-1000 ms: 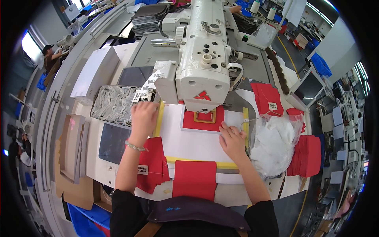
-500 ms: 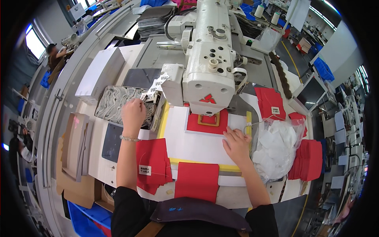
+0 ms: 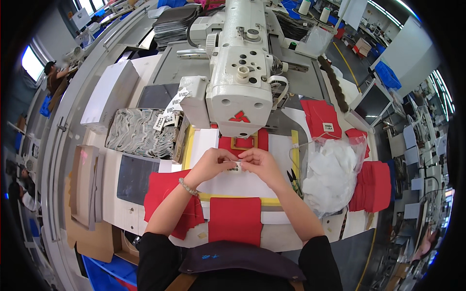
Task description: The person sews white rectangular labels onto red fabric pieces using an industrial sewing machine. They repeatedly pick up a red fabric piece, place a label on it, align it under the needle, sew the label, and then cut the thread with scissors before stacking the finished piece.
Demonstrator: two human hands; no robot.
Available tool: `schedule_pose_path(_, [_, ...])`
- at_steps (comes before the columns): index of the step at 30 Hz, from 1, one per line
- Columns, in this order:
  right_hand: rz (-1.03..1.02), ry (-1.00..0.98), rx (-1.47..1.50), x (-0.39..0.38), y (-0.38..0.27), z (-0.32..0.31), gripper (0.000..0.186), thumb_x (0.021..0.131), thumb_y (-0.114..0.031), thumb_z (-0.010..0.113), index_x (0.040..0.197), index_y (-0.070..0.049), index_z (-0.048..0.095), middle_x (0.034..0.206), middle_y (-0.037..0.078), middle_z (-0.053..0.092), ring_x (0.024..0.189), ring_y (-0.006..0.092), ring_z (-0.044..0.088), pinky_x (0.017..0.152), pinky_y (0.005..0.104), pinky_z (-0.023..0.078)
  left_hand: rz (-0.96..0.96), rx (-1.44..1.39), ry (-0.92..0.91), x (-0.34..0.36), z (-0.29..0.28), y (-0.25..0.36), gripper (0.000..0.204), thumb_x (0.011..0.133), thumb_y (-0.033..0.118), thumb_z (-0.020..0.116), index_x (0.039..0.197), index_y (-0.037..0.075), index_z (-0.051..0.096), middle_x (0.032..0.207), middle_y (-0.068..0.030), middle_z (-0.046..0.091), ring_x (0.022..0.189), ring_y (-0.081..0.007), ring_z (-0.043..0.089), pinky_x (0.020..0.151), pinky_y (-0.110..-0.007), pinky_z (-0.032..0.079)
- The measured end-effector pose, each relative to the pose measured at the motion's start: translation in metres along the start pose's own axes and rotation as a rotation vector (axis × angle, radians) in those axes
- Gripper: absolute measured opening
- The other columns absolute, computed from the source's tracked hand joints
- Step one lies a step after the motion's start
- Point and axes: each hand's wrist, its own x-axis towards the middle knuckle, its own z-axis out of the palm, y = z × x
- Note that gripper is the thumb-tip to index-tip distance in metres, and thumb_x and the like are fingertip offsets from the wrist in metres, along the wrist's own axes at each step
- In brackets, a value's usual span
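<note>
Half a second earlier my left hand [image 3: 216, 165] was at the box of labels [image 3: 138, 131] and my right hand [image 3: 262, 166] lay by the red panel [image 3: 262, 140]. Both had since come together. Between them was a small white label [image 3: 236, 168] with dark print, its ends pinched in the fingers of both hands, over the white sheet [image 3: 213, 189] just in front of that panel. I took this to mean the label was being handled before placement; its edges were partly covered by my fingers, so I could not tell whether it was flat or folded.

In the way: a gold frame [image 3: 234, 143] over the panel, with the sewing machine [image 3: 240, 92] overhanging it. The snips [image 3: 294, 182] lay just beside my right forearm.

Around on the counter [image 3: 131, 220]: a clear bag of white pieces [image 3: 332, 177] and a red stack [image 3: 376, 186] to the right; a red piece [image 3: 235, 220] at the near edge; more red cloth [image 3: 160, 194] partly under my left forearm.
</note>
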Motion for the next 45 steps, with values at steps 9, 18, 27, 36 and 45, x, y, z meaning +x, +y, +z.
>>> schedule_pose_path(9, [0.039, 0.112, -0.008, 0.023, 0.003, -0.013, 0.018, 0.087, -0.002, 0.066, 0.105, -0.001, 0.062, 0.084, 0.006, 0.068, 0.071, 0.0103, 0.065, 0.058, 0.023, 0.051, 0.023, -0.145, 0.19, 0.0, 0.005, 0.002, 0.029, 0.089, 0.011, 0.067, 0.115, -0.002, 0.065, 0.101, -0.0105, 0.071, 0.076, -0.0112, 0.066, 0.068, -0.026, 0.053])
schedule_pose_path(18, [-0.012, 0.254, -0.214, 0.049, 0.0, -0.027, 0.01, 0.088, 0.0, 0.061, 0.096, 0.005, 0.066, 0.081, 0.009, 0.069, 0.066, 0.013, 0.067, 0.056, 0.0239, 0.053, 0.439, 0.793, 0.267, -0.002, 0.012, -0.006, 0.045, 0.084, 0.021, 0.068, 0.125, 0.002, 0.06, 0.129, -0.0113, 0.059, 0.112, -0.0238, 0.056, 0.095, -0.037, 0.041])
schedule_pose_path(27, [-0.051, 0.32, -0.368, 0.051, -0.004, -0.02, 0.012, 0.081, -0.001, 0.065, 0.09, 0.004, 0.069, 0.075, 0.01, 0.07, 0.065, 0.0146, 0.067, 0.061, 0.027, 0.053, 0.46, 1.084, 0.235, 0.007, 0.02, -0.013, 0.059, 0.085, 0.037, 0.066, 0.133, 0.004, 0.054, 0.14, -0.008, 0.052, 0.126, -0.0209, 0.047, 0.101, -0.048, 0.033])
schedule_pose_path(36, [-0.166, 0.311, -0.433, 0.05, -0.002, -0.024, 0.011, 0.081, -0.002, 0.067, 0.091, 0.004, 0.068, 0.076, 0.01, 0.069, 0.067, 0.0143, 0.065, 0.063, 0.0273, 0.051, 0.503, 1.056, 0.268, 0.011, 0.018, -0.012, 0.053, 0.084, 0.035, 0.067, 0.129, 0.006, 0.058, 0.131, -0.0067, 0.057, 0.119, -0.0208, 0.051, 0.1, -0.045, 0.035])
schedule_pose_path(45, [0.242, -0.329, 0.379, 0.033, -0.017, -0.047, 0.017, 0.087, -0.003, 0.066, 0.098, -0.007, 0.054, 0.084, 0.001, 0.062, 0.071, 0.0079, 0.057, 0.063, 0.0205, 0.045, 0.71, 0.45, 0.292, 0.0, 0.003, 0.015, 0.034, 0.076, 0.0, 0.071, 0.108, 0.01, 0.07, 0.11, -0.0035, 0.065, 0.099, -0.0223, 0.06, 0.085, -0.034, 0.046])
